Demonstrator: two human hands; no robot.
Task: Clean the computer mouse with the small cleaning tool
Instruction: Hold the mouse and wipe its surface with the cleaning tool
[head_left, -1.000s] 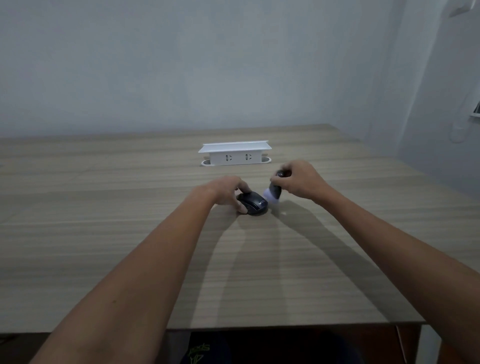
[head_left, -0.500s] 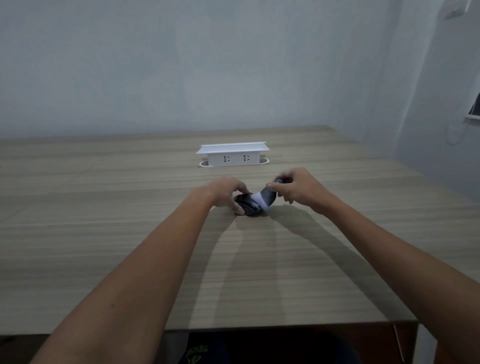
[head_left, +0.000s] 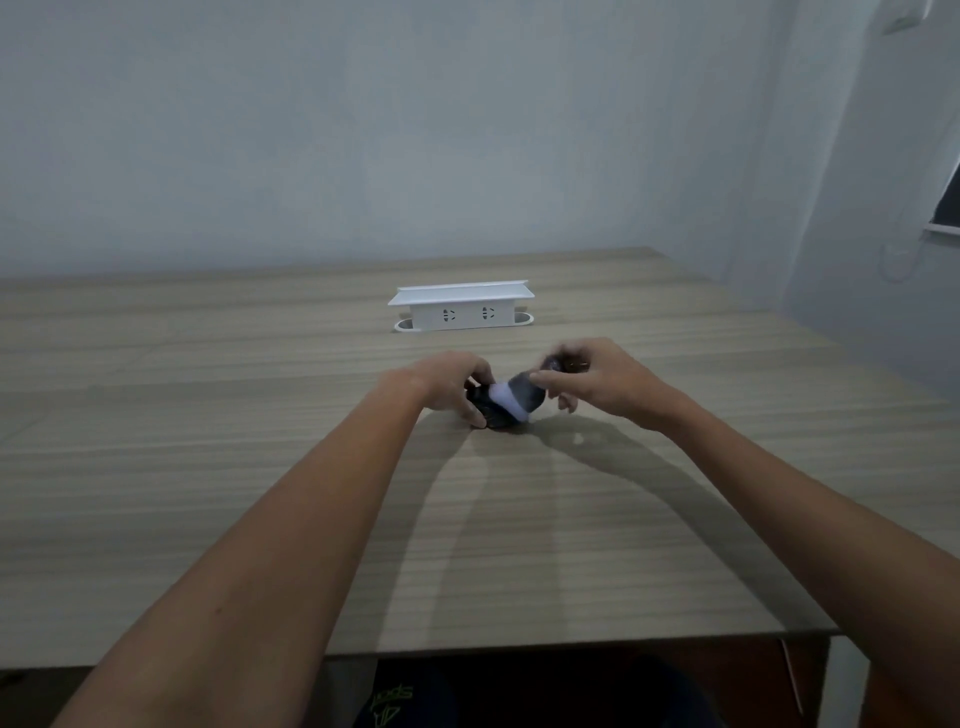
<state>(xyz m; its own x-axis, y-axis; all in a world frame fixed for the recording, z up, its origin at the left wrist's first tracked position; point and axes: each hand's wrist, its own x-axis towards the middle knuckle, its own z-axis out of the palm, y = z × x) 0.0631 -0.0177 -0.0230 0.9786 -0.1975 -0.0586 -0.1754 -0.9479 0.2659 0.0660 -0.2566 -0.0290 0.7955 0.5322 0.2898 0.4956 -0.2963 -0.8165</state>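
A small black computer mouse (head_left: 491, 413) lies on the wooden table (head_left: 260, 493), a little past its middle. My left hand (head_left: 452, 382) grips the mouse from its left side, thumb at the front and fingers over the back. My right hand (head_left: 592, 376) pinches the dark handle of a small cleaning tool (head_left: 519, 397), a brush with a grey base and white bristle tip. The brush slants down to the left and its white tip lies on top of the mouse, hiding most of the mouse's upper surface.
A white socket box (head_left: 462, 310) with a flat lid stands on the table beyond my hands. The table's near edge (head_left: 571, 642) runs close to my body. Pale walls close the room behind and to the right.
My right hand has swung the brush leftward from beside the mouse onto its top, with the white tip now further over it. My left hand has kept its hold on the mouse.
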